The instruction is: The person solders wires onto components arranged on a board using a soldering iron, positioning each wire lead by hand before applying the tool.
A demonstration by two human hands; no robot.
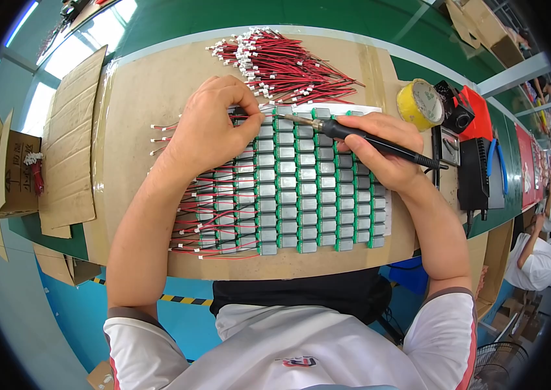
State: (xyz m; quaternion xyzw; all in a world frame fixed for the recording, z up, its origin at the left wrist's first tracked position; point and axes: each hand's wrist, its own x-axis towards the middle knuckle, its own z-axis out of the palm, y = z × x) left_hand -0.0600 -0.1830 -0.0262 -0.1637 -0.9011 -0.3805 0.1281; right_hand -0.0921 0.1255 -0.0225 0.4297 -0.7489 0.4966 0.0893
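Rows of small grey battery packs [287, 197] with green circuit-board edges lie side by side on the cardboard-covered table. Red and black wire leads with white plugs [187, 246] run from the packs in the left columns. My left hand [213, 120] is over the far left of the rows, thumb and index finger pinched on a thin wire lead, mostly hidden by the fingers. My right hand [389, 146] grips a soldering iron [337, 129] by its black handle. Its metal tip points left, at the far edge of the packs, close to my left fingertips.
A heap of red and black leads [288, 68] lies beyond the packs. To the right are a yellow tape roll [419, 104], a black soldering station [473, 172] and blue-handled pliers [498, 166]. A cardboard box [18, 172] stands left; other people [535, 257] work far right.
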